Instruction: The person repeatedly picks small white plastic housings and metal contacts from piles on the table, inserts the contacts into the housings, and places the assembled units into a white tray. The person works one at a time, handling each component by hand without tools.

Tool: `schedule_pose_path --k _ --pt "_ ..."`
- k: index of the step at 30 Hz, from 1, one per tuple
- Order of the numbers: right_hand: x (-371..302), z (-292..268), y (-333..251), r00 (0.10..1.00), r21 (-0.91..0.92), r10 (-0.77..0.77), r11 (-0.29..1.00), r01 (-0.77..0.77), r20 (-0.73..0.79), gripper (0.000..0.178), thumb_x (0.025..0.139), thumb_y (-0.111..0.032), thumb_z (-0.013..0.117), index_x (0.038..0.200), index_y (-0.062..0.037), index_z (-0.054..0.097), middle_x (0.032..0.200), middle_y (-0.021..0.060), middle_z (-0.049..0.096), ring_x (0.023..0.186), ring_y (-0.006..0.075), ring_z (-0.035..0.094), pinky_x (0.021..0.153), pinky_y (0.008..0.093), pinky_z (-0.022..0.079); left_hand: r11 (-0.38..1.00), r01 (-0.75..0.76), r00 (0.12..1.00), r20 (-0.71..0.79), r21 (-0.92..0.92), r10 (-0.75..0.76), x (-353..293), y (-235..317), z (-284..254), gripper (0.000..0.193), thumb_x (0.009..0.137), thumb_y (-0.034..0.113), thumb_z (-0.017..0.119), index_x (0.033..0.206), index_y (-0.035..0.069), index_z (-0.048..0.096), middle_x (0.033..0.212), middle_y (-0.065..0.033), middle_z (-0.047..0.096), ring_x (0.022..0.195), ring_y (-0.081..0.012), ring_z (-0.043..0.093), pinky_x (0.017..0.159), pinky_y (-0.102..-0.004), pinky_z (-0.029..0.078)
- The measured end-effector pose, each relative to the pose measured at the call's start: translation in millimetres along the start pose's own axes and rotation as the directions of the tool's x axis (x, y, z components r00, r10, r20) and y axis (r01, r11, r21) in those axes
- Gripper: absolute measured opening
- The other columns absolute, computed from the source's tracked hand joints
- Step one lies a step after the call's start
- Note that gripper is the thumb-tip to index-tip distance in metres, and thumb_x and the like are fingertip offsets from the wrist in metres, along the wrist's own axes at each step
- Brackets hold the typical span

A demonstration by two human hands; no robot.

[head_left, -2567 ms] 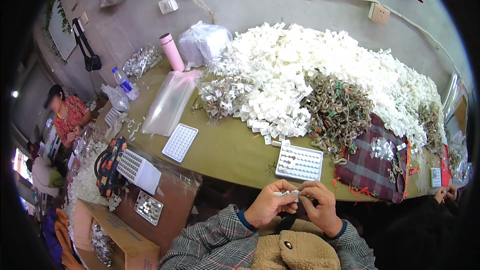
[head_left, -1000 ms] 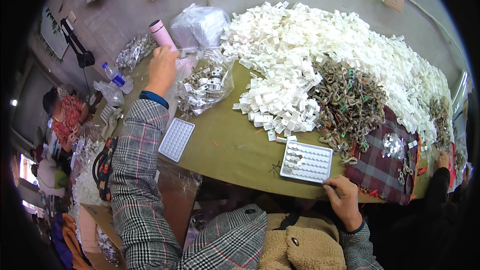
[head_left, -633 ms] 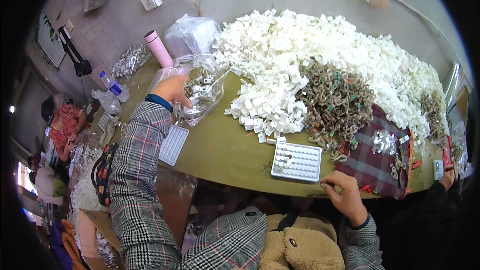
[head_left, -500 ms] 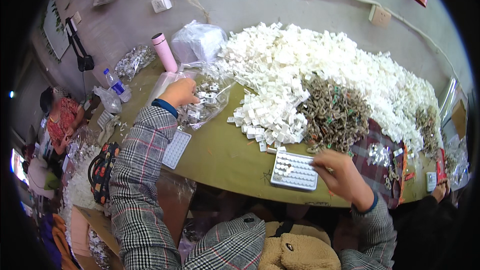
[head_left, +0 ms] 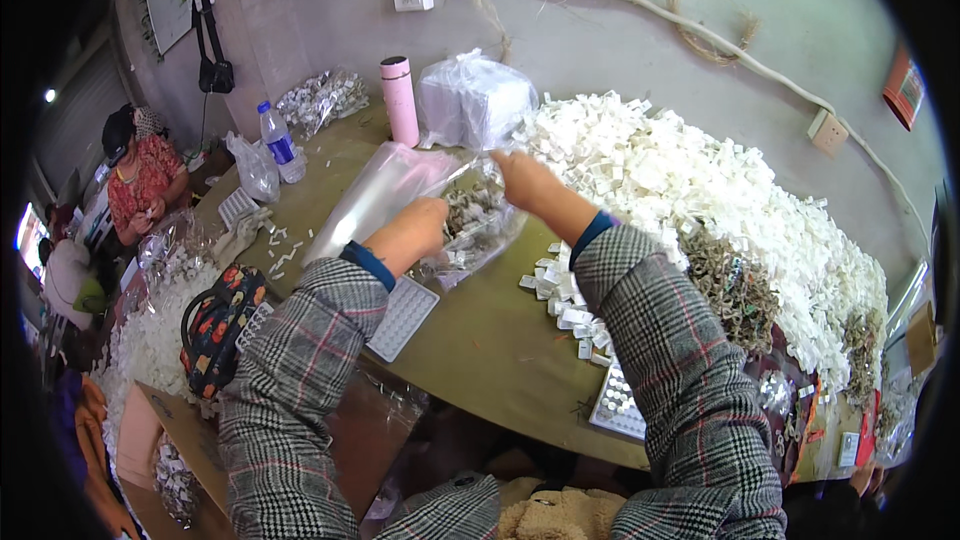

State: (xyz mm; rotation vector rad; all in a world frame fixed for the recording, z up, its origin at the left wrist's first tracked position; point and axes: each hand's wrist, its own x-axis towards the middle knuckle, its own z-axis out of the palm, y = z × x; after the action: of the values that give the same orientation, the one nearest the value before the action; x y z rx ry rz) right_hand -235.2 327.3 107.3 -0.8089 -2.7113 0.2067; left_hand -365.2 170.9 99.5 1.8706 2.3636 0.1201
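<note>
A white grid tray (head_left: pixel 402 316) lies on the olive worktop (head_left: pixel 480 340) by the left sleeve. The left hand (head_left: pixel 415 228) is closed on the clear plastic bag (head_left: pixel 455 215) of small parts, mid-worktop; the right hand (head_left: pixel 520 178) pinches its upper edge, beside the white parts heap (head_left: pixel 700 190).

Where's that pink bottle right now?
The pink bottle stands upright at the back of the table, left of centre, near the wall, just left of a white-filled plastic bag.
</note>
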Motion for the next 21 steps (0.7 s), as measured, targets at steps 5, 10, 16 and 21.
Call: schedule_pose_path --k 5,10,16,21 --pt "20 -3 21 0.990 0.016 -0.139 0.990 0.139 -0.004 0.080 0.075 0.002 0.061 0.149 -0.0221 0.041 0.100 0.0250 0.065 0.092 0.0409 0.066 0.080 0.0465 0.055 0.997 0.068 0.998 0.002 0.036 -0.069 -14 4 -25 0.121 0.050 0.017 0.095 0.150 0.009 0.027 0.143 -0.0307 0.039 0.124 -0.0447 0.051 0.102 -0.0445 0.046" --pt "0 14 18 0.991 -0.134 -0.058 0.988 0.074 0.122 0.080 0.083 -0.006 0.061 0.152 -0.0371 0.034 0.124 0.0176 0.057 0.107 0.0339 0.065 0.085 0.0495 0.054 0.979 0.190 0.979 0.064 0.074 -0.194 -8 24 -21 0.134 0.046 0.018 0.097 0.155 0.014 0.020 0.153 -0.0336 0.025 0.127 -0.0458 0.050 0.102 -0.0449 0.047" --pt "-18 -4 30 0.966 -0.172 -0.132 0.970 0.172 0.223 0.073 0.074 -0.009 0.069 0.143 -0.0275 0.051 0.133 0.0148 0.058 0.114 0.0332 0.062 0.086 0.0471 0.052 0.985 0.151 0.988 0.008 0.080 -0.152 3 25 -13 0.129 0.052 0.019 0.095 0.156 0.014 0.018 0.143 -0.0337 0.043 0.127 -0.0446 0.051 0.102 -0.0451 0.046" --pt "-89 -59 39 0.948 0.092 -0.209 0.977 0.192 0.239 0.044 0.081 -0.014 0.075 0.122 -0.0027 0.065 0.109 0.0199 0.070 0.106 0.0367 0.065 0.089 0.0439 0.052 0.997 -0.068 0.891 -0.448 0.025 0.072 3 59 -18 0.051 0.078 0.010 0.076 0.119 0.002 0.048 0.095 -0.0219 0.068 0.089 -0.0401 0.068 0.072 -0.0472 0.055"
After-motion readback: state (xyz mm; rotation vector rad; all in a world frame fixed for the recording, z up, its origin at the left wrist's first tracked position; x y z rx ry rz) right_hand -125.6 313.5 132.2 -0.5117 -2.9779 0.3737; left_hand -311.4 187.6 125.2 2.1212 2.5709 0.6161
